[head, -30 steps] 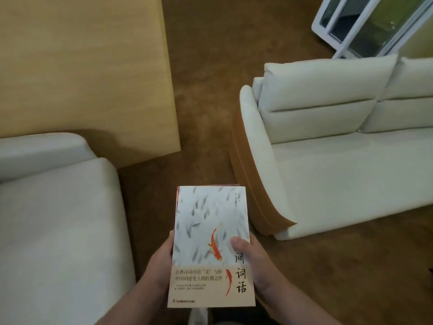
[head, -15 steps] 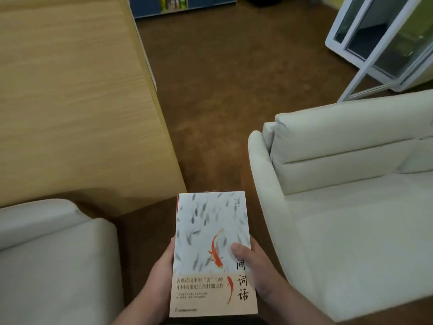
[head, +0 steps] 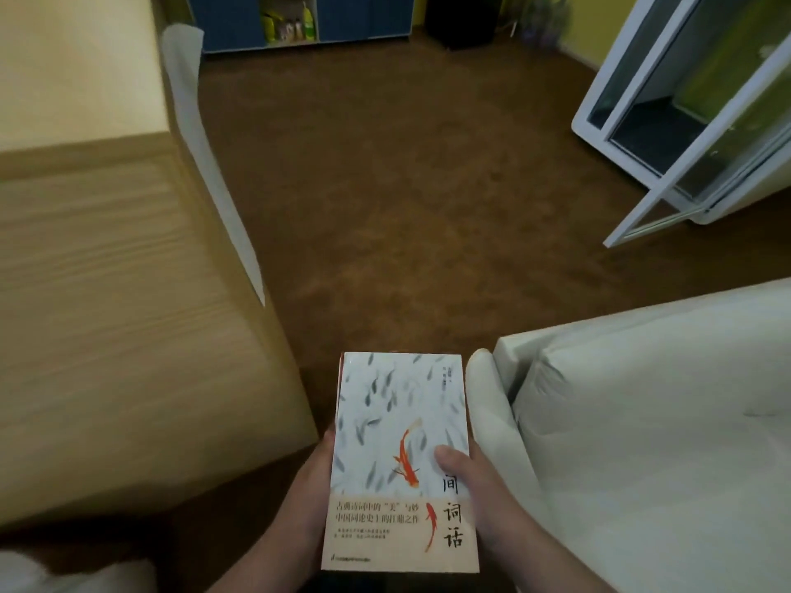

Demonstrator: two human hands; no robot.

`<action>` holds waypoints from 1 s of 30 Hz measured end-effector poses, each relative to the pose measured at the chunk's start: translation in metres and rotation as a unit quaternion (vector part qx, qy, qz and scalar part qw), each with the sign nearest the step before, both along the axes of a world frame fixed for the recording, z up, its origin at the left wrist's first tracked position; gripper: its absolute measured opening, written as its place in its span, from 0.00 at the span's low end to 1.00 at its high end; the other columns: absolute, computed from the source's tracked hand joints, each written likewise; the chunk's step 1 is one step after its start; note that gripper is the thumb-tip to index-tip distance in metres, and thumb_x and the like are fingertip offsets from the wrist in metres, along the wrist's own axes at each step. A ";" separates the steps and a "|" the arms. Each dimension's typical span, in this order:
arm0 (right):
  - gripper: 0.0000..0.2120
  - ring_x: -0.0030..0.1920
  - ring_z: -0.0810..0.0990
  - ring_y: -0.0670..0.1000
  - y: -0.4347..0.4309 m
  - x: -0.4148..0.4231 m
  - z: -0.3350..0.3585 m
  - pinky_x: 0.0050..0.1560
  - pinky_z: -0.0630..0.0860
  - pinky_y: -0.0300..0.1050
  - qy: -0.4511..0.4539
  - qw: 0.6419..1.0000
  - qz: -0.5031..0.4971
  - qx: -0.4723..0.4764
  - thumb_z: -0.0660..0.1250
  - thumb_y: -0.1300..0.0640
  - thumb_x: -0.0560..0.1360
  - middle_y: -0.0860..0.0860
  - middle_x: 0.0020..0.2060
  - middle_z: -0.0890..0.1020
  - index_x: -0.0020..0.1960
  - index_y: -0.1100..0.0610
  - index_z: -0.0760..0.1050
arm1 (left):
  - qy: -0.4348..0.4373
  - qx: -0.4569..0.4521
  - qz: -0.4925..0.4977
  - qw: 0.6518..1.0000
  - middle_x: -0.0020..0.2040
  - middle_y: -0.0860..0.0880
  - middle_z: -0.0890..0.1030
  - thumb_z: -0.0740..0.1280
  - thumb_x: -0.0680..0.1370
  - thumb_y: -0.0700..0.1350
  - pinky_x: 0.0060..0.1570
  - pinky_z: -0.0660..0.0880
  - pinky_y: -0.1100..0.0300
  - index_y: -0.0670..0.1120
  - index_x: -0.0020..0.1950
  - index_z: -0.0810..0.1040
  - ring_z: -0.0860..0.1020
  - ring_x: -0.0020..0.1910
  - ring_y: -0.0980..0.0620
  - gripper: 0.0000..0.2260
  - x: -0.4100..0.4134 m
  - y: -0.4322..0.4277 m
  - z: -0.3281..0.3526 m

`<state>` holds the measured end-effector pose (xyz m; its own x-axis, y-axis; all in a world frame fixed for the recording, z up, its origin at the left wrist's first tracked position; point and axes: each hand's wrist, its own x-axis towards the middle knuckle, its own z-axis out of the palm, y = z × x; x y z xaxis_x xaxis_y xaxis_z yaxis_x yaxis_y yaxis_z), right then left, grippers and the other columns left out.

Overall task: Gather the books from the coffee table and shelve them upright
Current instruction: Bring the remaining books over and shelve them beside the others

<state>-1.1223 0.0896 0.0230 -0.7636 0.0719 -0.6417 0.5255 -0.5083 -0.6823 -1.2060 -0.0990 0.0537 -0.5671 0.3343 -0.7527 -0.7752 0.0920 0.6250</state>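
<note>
Left hand (head: 308, 502) and right hand (head: 475, 494), thumb on the cover, still grip the book (head: 398, 421) flat before the body; the view has swung up off the sofa (head: 642, 421) to a blue shelf (head: 364, 15) across the floor (head: 406, 186); likely carrying it there.

Home living room: cream sofa (head: 642, 421), brown carpet (head: 406, 207), wooden cabinet (head: 107, 314).

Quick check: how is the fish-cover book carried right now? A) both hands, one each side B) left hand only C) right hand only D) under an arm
A: the left hand holds the book at its left edge, the right hand at its right, thumb on the cover.
</note>
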 end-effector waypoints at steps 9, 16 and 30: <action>0.26 0.49 0.87 0.66 0.059 -0.122 0.041 0.40 0.85 0.55 0.018 0.999 -0.044 -0.010 0.67 0.52 0.76 0.61 0.58 0.85 0.73 0.44 0.66 | -0.020 0.088 -0.021 0.996 0.41 0.41 0.84 0.72 0.72 0.62 0.40 0.73 0.52 0.44 0.48 0.85 0.81 0.37 0.42 0.21 -0.132 0.060 0.009; 0.30 0.43 0.88 0.60 0.130 -0.197 0.027 0.31 0.82 0.47 -0.045 0.994 -0.075 -0.066 0.50 0.36 0.81 0.62 0.57 0.85 0.74 0.51 0.70 | 0.002 0.104 -0.021 0.994 0.38 0.44 0.81 0.71 0.71 0.63 0.35 0.71 0.56 0.46 0.47 0.82 0.80 0.34 0.45 0.20 -0.206 0.135 0.017; 0.29 0.39 0.88 0.56 0.240 -0.329 -0.007 0.31 0.79 0.44 -0.098 0.989 -0.091 -0.059 0.53 0.34 0.81 0.58 0.50 0.88 0.65 0.53 0.80 | -0.043 0.056 -0.014 0.997 0.53 0.33 0.81 0.78 0.59 0.67 0.48 0.74 0.46 0.42 0.60 0.79 0.81 0.49 0.35 0.39 -0.344 0.247 0.007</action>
<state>-1.4515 0.3297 0.0157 -0.6053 0.1118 -0.7881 0.5346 -0.6765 -0.5065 -1.5498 0.1479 0.0612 -0.4914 0.4338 -0.7552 -0.8245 0.0478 0.5639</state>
